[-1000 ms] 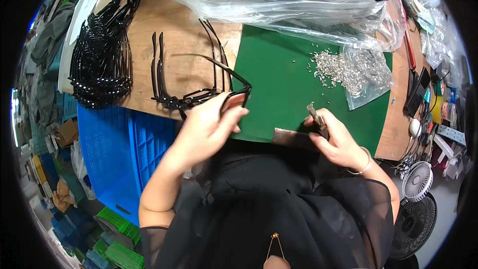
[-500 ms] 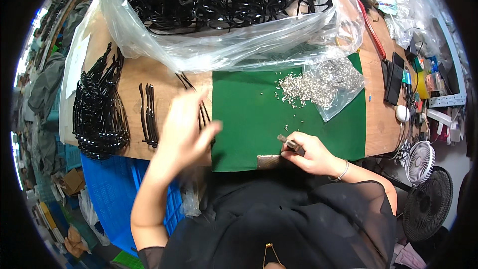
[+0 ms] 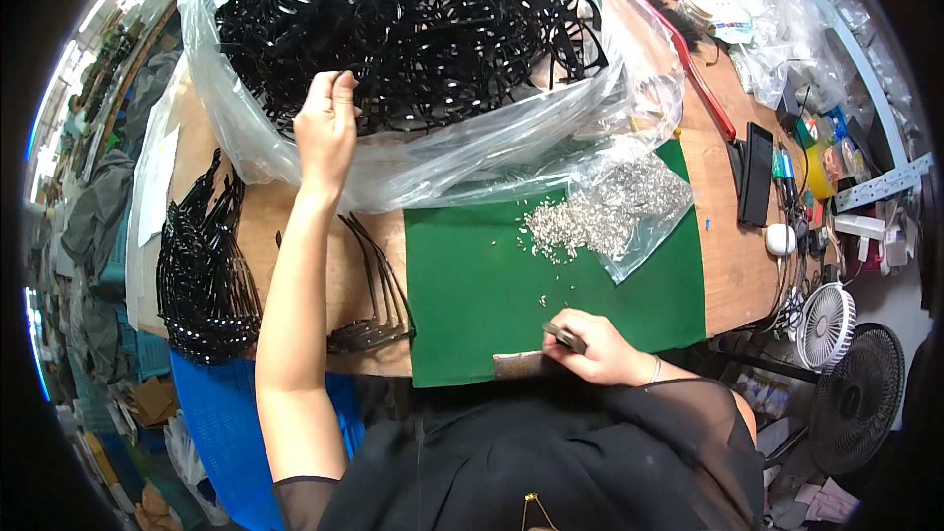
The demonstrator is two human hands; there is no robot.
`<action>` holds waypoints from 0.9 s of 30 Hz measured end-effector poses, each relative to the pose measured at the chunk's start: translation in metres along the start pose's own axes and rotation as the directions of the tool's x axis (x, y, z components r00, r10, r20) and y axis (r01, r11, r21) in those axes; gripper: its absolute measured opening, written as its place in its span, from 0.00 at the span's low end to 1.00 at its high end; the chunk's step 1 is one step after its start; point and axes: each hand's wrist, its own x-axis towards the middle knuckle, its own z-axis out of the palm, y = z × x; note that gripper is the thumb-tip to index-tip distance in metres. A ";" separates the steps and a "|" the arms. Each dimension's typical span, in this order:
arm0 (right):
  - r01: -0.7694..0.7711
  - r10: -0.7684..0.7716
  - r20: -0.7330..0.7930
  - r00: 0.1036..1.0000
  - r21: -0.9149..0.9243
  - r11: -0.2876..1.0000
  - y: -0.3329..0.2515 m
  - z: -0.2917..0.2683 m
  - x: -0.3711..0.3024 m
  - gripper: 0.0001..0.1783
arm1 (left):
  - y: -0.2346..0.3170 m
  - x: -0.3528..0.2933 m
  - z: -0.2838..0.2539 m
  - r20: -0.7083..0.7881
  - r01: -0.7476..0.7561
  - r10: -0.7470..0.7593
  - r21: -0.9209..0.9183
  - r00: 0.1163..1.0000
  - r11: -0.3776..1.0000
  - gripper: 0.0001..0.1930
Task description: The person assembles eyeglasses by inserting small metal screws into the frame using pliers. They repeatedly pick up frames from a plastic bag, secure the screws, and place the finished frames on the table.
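Note:
My left hand (image 3: 327, 138) reaches over the near rim of a clear plastic bag (image 3: 462, 162) heaped with black glasses frames (image 3: 393, 39). Its thumb and fingers are pinched together; what they hold, if anything, cannot be made out. My right hand (image 3: 605, 352) rests near the front edge of a green mat (image 3: 462, 285), closed around a small dark metal tool (image 3: 565, 337) whose exact kind is unclear. Beyond it, small silvery metal pieces (image 3: 556, 231) spill from a clear bag (image 3: 644, 197). A few black glasses temples (image 3: 379, 275) lie left of the mat, beside my left forearm.
A large pile of black glasses temples (image 3: 206, 285) lies at the table's left end. On the right are a red-handled brush (image 3: 703, 88), a black phone (image 3: 755, 175) and cables. A blue crate (image 3: 216, 433) stands below the left edge; fans (image 3: 826, 324) stand at the right.
My left hand has moved forward from beside the mat to the bag of frames. The right hand keeps its tool. The whole view has shifted, with the table lower in it.

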 end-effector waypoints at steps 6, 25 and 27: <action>0.004 -0.003 0.015 1.000 -0.077 0.997 0.000 -0.002 0.006 0.07 | 0.035 -0.031 -0.039 0.134 0.107 -0.045 -0.499 0.990 0.860 0.15; -0.136 0.063 -0.139 0.988 -0.619 0.774 -0.012 -0.036 0.002 0.13 | 0.154 -0.235 -0.036 0.605 0.662 -0.280 -0.622 0.745 0.418 0.37; -0.199 0.103 -0.179 0.978 -0.675 0.711 0.007 -0.040 0.018 0.07 | 0.162 -0.229 -0.032 0.630 0.724 -0.367 -0.529 0.685 0.443 0.40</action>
